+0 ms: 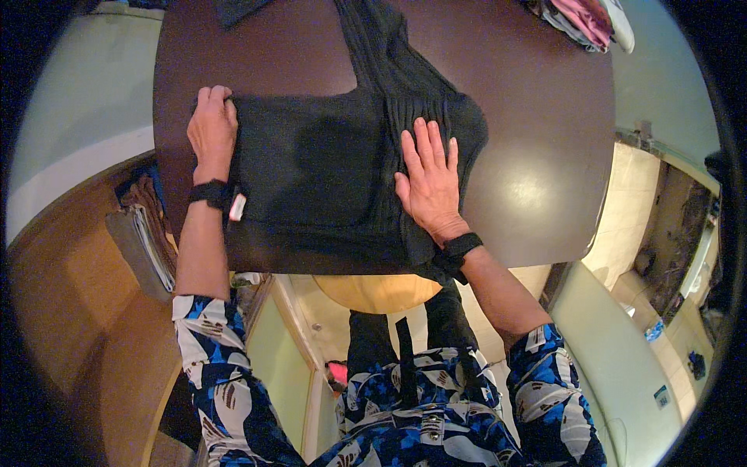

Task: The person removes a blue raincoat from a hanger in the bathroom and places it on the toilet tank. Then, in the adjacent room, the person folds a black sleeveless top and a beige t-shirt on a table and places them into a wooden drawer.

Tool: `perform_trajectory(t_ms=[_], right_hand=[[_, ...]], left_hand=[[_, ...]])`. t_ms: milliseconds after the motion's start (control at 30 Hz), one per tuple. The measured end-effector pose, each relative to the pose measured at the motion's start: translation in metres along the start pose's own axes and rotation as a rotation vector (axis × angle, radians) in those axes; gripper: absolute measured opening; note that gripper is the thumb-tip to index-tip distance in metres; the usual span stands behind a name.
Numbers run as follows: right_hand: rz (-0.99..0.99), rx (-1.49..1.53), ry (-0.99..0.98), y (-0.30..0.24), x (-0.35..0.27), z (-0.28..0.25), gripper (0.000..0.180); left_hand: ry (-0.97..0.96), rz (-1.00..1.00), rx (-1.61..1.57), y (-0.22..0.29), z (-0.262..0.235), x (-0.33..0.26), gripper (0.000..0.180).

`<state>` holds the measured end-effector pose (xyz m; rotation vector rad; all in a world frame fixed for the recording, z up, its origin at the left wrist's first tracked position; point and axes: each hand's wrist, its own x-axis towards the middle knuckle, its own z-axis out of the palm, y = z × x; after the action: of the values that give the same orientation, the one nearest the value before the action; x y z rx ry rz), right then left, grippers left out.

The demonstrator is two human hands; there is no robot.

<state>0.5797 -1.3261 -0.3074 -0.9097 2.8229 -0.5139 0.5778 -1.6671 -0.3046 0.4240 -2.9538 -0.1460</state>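
A black knit sweater [311, 163] lies spread on the dark brown table [537, 187], its ribbed sleeve stretching away toward the far edge. My left hand [212, 124] is closed over the sweater's left edge, fingers curled at the far corner. A small white label [237, 207] sticks out of that same edge beside my left wrist. Flat on the ribbed right part of the sweater rests my right hand [429, 175], with its fingers stretched out and slightly apart. Part of the sweater's near side hangs at the table's front edge.
Pink and grey folded cloths [580, 23] are piled at the table's far right. Another piece of dark cloth [241, 11] lies at the far left. Below on the left, folded clothes [144, 233] sit near a wooden surface. A round wooden stool [379, 293] shows under the front edge.
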Motion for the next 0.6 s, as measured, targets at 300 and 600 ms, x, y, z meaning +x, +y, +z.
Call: perform_trajectory(t_ms=[300, 600], right_hand=[[0.040, -0.037, -0.014, 0.007, -0.004, 0.004, 0.064], [-0.001, -0.036, 0.004, 0.000, -0.002, 0.002, 0.065]], left_hand=[[-0.028, 0.068, -0.189, 0.058, -0.036, -0.078, 0.046], [-0.324, -0.112, 0.064, 0.026, -0.032, -0.157, 0.071]])
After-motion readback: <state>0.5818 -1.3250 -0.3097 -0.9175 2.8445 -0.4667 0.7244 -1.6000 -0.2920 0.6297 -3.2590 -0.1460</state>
